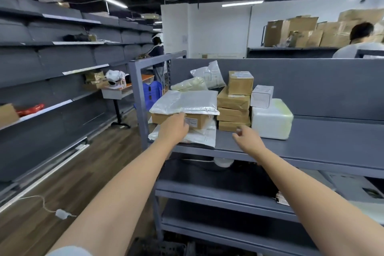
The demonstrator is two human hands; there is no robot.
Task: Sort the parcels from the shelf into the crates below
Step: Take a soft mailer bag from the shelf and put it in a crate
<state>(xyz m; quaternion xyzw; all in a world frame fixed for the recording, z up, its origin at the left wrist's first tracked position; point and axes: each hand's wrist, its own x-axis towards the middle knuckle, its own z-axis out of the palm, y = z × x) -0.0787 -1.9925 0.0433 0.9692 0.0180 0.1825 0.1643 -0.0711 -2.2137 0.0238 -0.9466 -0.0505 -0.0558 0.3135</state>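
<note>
1. Locate the parcels: they sit at the left end of the top shelf. The crates, which are below the shelf, do not show plainly.
2. Read the left pile. A white bag lies on a brown box, which lies on a flat white envelope.
3. Check the hands.
   - The left hand touches the front of the brown box, just under the edge of the white bag. Its fingers are hidden, so a grip cannot be confirmed.
   - The right hand hangs in front of the stack of brown boxes, fingers loosely curled, holding nothing.
4. Judgement: the step in hand is picking the next parcel from the left pile.
5. Lift the white bag first, or steady it. It overhangs the box and would likely slide off if the box is pulled alone.
6. Bring the right hand to the box's far side for a 2-handed lift.
7. Hold the envelope down. It lies at the shelf's front edge and may drag off.
</note>
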